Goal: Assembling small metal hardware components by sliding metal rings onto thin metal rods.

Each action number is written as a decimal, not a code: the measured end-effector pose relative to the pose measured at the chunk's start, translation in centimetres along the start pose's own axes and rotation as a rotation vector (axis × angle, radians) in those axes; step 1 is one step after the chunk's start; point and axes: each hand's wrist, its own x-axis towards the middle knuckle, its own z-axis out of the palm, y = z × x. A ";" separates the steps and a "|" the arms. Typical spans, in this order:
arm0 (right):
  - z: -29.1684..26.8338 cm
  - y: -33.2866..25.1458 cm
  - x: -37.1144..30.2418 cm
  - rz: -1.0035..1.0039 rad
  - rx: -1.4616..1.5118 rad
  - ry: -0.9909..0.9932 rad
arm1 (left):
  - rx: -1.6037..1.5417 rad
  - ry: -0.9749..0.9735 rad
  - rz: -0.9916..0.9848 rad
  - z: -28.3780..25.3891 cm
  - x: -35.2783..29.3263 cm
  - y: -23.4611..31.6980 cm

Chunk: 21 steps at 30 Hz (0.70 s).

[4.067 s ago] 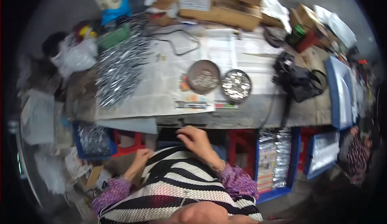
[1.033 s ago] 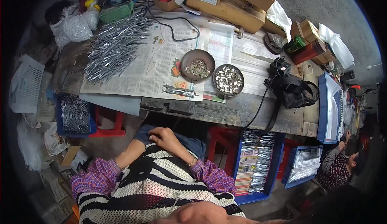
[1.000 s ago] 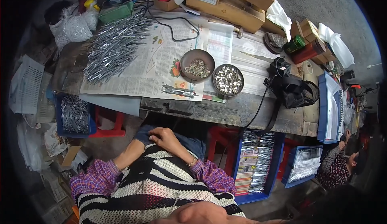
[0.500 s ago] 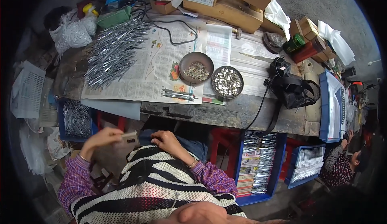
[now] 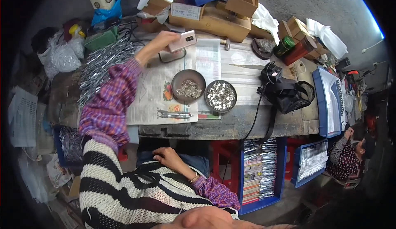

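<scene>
My left hand (image 5: 162, 42) is stretched out over the far part of the bench, closed round a pale pinkish smartphone (image 5: 182, 42) with its camera side up. My right hand (image 5: 170, 158) rests on my lap, fingers extended and holding nothing. Beneath the left arm, newspaper (image 5: 142, 101) covers the bench, and a large heap of thin silver metal strips (image 5: 93, 74) is partly hidden by that sleeve. Nearer to me are a brown bowl (image 5: 177, 80) of small metal parts, a dark bowl (image 5: 234, 104) of shiny silver pieces, and several metal strips (image 5: 175, 115) lying together.
Cardboard boxes (image 5: 218, 25) and a hammer (image 5: 227, 44) lie along the back. A black strapped mesh bag (image 5: 288, 91) sits to the right with a trailing cable. Blue trays (image 5: 281, 175) of metal strips stand below the bench edge. Another person (image 5: 350, 159) sits at far right.
My left hand has carried the smartphone from beside my lap up and forward over the bench. My right hand stays on my lap. The view has shifted slightly.
</scene>
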 end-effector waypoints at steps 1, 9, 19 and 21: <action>0.0 -0.1 0.1 0.013 -0.010 -0.017 | -0.042 0.017 -0.018 -0.2 1.5 0.3; -1.3 0.1 0.9 0.136 -0.037 -0.103 | -0.082 0.081 -0.151 -2.2 7.7 -0.8; -1.3 1.4 1.5 0.274 -0.028 -0.133 | 0.048 0.395 -0.131 -1.1 8.9 -1.2; -1.4 1.5 1.5 0.272 -0.044 -0.132 | 0.064 0.417 -0.135 -0.9 8.8 -1.3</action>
